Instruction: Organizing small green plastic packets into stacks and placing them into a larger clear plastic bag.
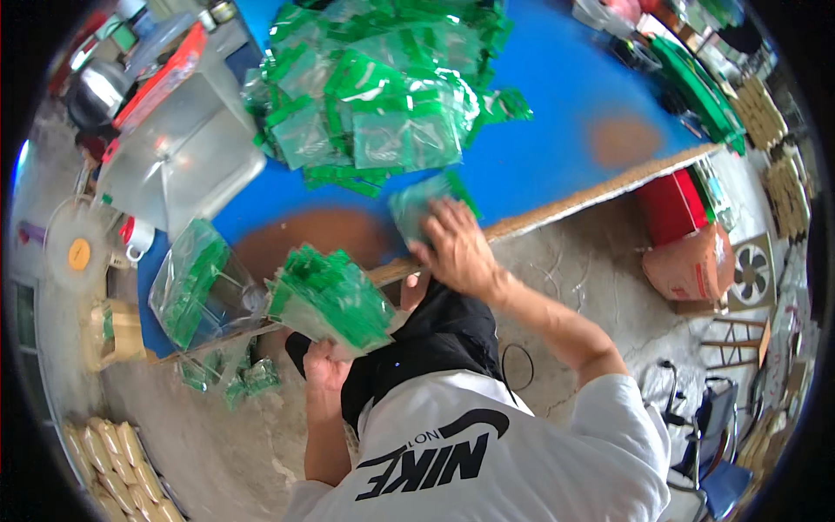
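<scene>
My left hand grips the lower end of a thick stack of small clear plastic bags with green parts, held tilted just off the table's near edge. At that edge my right hand bends its fingers over one plastic bag, blurred by motion and partly covered by the fingers. Beyond it, a large heap of similar green and clear bags lies on the blue tabletop.
Left of the stack stands a larger clear bag with green contents. A translucent bin and a red-and-white mug are at the left. Loose bags lie below the table edge. On the right are a red box and a chair.
</scene>
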Demonstrator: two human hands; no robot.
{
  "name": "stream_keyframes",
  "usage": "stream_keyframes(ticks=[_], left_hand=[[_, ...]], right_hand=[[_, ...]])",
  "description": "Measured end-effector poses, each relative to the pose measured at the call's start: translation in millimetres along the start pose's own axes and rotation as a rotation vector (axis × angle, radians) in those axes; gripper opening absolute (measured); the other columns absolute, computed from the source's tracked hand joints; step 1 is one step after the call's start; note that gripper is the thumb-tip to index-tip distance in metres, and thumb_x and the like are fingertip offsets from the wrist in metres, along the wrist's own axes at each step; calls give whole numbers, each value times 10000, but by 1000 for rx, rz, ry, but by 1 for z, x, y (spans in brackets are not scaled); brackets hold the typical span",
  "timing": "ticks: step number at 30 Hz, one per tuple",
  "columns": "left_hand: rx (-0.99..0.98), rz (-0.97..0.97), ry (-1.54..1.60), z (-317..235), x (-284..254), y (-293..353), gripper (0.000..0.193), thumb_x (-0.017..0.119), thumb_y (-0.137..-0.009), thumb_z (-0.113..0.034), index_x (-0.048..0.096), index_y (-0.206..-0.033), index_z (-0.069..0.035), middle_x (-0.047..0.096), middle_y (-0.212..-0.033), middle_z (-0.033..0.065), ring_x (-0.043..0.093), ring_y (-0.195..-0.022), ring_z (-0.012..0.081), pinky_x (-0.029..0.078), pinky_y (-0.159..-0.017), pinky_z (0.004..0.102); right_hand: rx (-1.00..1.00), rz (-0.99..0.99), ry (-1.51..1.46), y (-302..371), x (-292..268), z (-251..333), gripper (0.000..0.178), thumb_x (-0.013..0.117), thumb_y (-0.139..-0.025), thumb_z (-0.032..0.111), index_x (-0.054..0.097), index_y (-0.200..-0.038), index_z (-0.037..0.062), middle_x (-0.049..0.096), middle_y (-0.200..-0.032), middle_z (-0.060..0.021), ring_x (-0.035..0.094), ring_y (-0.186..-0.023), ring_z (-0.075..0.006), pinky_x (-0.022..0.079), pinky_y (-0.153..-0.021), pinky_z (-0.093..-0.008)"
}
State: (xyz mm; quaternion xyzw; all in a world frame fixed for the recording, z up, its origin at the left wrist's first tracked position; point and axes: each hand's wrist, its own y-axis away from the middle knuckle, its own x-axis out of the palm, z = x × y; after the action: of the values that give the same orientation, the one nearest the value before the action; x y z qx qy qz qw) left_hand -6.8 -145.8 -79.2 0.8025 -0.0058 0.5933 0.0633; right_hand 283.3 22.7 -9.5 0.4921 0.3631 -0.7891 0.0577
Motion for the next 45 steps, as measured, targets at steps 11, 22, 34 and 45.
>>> stream_keyframes(ticks=[11, 22, 34, 45], left_hand=[[81, -133, -138, 18, 13, 3, 656, 667, -799, -47, 452, -1419, -29, 576, -1353, 94, 518, -1292, 279, 361, -1140, 455], [149, -187, -49, 13, 9, 19, 497, 641, -860, -26, 505, -1337, 1, 608, -1283, 107, 575, -1211, 266, 434, -1084, 440], [482, -130, -1206, -42, 125, -30, 475, 788, -747, -80, 615, -1185, -19, 651, -1157, 75, 603, -1086, 182, 482, -952, 372], [353, 86, -1111, -75, 88, -114, 1064, 887, -712, -52, 201, -1524, -88, 453, -1411, 101, 435, -1334, 205, 357, -1133, 386]], right_hand=[[-62, 7, 59, -94, 37, -37, 739, 520, -934, 611, 523, -1361, 8, 452, -1460, -249, 305, -1426, -436, 224, -1152, -604], [485, 762, -1179, -58, -17, 91, 548, 507, -1004, 422, 518, -1278, -53, 559, -1323, -269, 528, -1257, -416, 371, -1113, -490], [-41, 561, -1190, -117, -21, 105, 1306, 967, -615, 187, 70, -1537, -43, 382, -1492, -196, 411, -1364, -272, 332, -1159, -409], [-11, 314, -897, -105, 66, 67, 1020, 933, -657, 310, 325, -1419, 8, 537, -1319, -224, 529, -1251, -346, 426, -1055, -420]])
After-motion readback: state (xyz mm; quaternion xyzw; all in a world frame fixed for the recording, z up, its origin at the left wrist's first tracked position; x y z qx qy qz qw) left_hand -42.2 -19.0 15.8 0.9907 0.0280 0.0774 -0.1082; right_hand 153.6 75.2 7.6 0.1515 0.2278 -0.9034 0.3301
